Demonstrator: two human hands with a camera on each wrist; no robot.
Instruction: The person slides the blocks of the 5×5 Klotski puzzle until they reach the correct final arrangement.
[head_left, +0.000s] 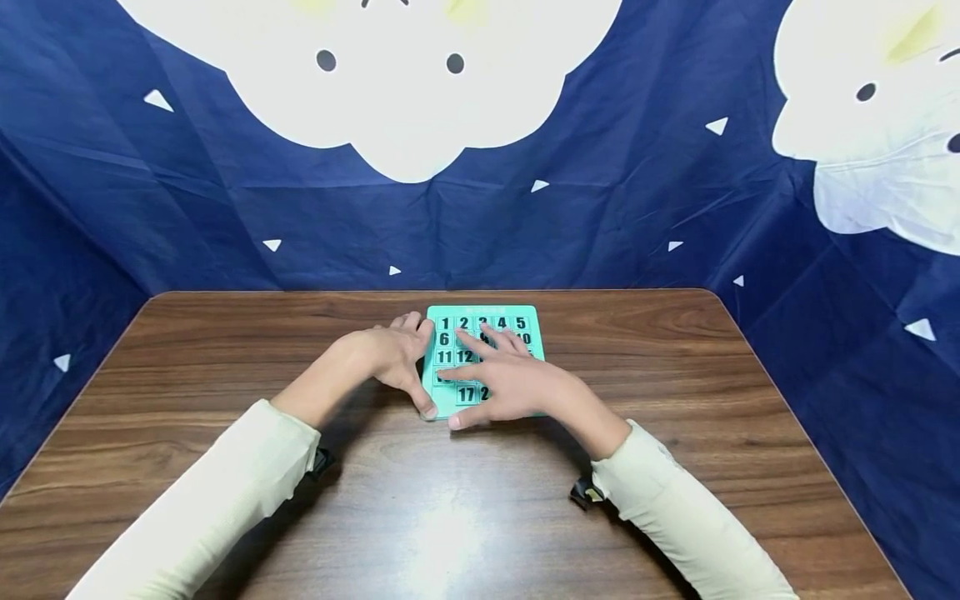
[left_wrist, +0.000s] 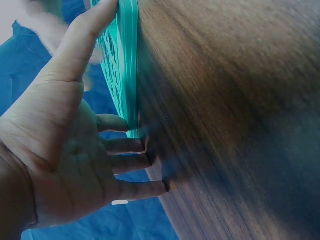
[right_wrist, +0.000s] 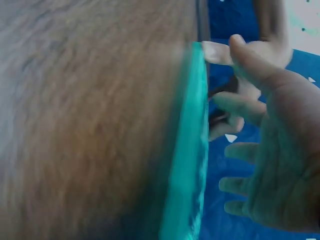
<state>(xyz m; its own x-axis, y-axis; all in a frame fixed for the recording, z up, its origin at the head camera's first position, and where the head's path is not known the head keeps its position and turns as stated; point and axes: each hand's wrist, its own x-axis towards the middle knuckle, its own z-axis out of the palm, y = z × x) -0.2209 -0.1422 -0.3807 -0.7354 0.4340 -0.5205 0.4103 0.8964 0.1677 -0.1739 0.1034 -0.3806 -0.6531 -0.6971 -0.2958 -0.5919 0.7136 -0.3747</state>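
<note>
A turquoise number slide puzzle [head_left: 482, 310] lies flat on the table, with black-numbered tiles in rows. My left hand [head_left: 393, 354] is at its left side, the thumb at the near left corner and the fingers along the left edge. In the left wrist view, the fingers of that hand [left_wrist: 65, 155] are fairly straight, some reaching down to the tabletop. Over the tiles spreads my right hand [head_left: 517, 383], hiding several numbers. The right wrist view shows this hand [right_wrist: 285, 160] above the board with nothing gripped; fingertip contact is unclear.
The wooden table [head_left: 645, 367] has a far edge just behind the puzzle. A dark blue cloth [head_left: 600, 225] with white cloud shapes hangs behind and beside it. Light glares off the near tabletop.
</note>
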